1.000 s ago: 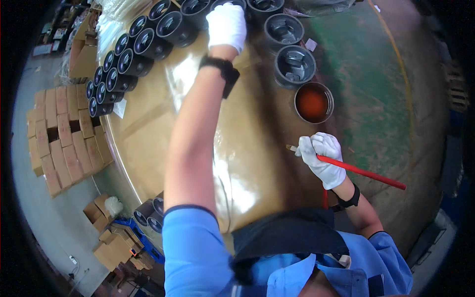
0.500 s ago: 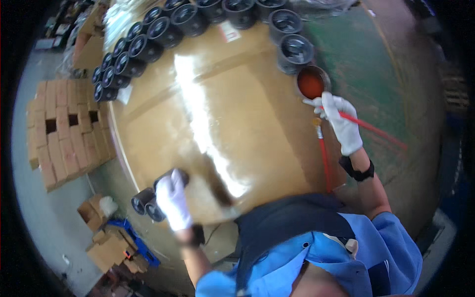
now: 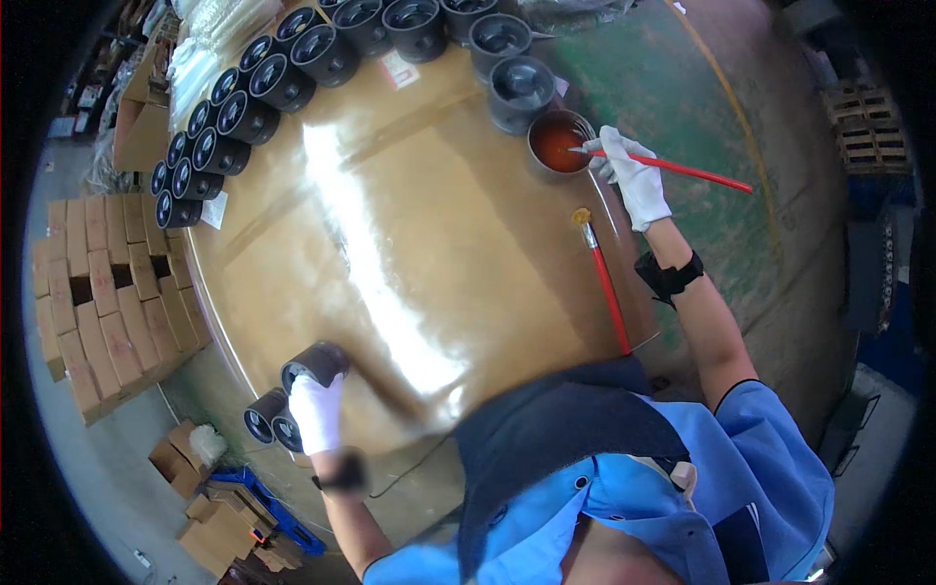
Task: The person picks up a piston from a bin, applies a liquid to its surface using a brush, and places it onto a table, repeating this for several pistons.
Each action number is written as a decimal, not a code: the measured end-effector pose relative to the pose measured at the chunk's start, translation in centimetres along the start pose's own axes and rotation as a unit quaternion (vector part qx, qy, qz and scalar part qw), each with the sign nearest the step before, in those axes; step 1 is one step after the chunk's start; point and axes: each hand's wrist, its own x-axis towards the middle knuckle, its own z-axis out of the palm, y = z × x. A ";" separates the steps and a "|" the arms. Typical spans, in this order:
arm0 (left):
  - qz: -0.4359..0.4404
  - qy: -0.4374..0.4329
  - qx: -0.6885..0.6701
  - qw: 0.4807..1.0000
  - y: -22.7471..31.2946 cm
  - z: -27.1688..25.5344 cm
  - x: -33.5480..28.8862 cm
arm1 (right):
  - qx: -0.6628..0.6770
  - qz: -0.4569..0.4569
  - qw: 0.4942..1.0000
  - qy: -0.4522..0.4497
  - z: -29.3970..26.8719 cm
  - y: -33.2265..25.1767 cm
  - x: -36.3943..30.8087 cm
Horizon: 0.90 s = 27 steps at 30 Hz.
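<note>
My left hand (image 3: pixel 317 414), in a white glove, grips the near rim of a black cylindrical part (image 3: pixel 327 363) at the table's near left corner. Two similar black cylinders (image 3: pixel 259 417) stand close beside it, the nearer one partly hidden by that hand. My gloved right hand (image 3: pixel 634 183) is closed round a red-handled brush (image 3: pixel 697 173). The brush's pale tip reaches over the rim of a round metal pot (image 3: pixel 556 176) of reddish-brown liquid (image 3: pixel 552 142); whether it touches the liquid I cannot tell. A second red-handled brush (image 3: pixel 607 292), its bristles stained orange-brown, lies on the table nearer me.
Many more black cylinders (image 3: pixel 283 83) line the far and left edges of the glossy brown table (image 3: pixel 458 224). Stacked cardboard boxes (image 3: pixel 107 292) stand on the floor to the left. Beyond the left corner are opened cartons (image 3: pixel 219 522) and a blue crate (image 3: pixel 283 512).
My right hand has turned, bringing the brush tip to the pot's opening. My left hand sits lower on the cylinder, showing more of it. The whole view has shifted slightly.
</note>
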 end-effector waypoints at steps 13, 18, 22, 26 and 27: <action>-0.161 -0.121 -0.891 0.407 14.6 2.1 1.4 | 0.104 -0.012 0.990 -0.090 6.2 -5.6 -8.1; -0.186 -0.220 -0.921 0.261 19.8 0.2 0.4 | 0.101 -0.092 0.980 -0.144 9.7 -6.3 -11.1; -0.187 -0.239 -0.920 0.248 20.3 0.1 0.0 | 0.040 -0.015 0.992 -0.117 10.5 -6.0 -10.1; -0.157 -0.263 -0.924 0.229 19.6 1.2 0.1 | 0.103 0.039 0.990 -0.088 10.0 -5.7 -9.3; -0.158 -0.261 -0.924 0.230 19.2 1.1 0.2 | 0.103 0.050 0.989 -0.098 10.1 -5.7 -8.5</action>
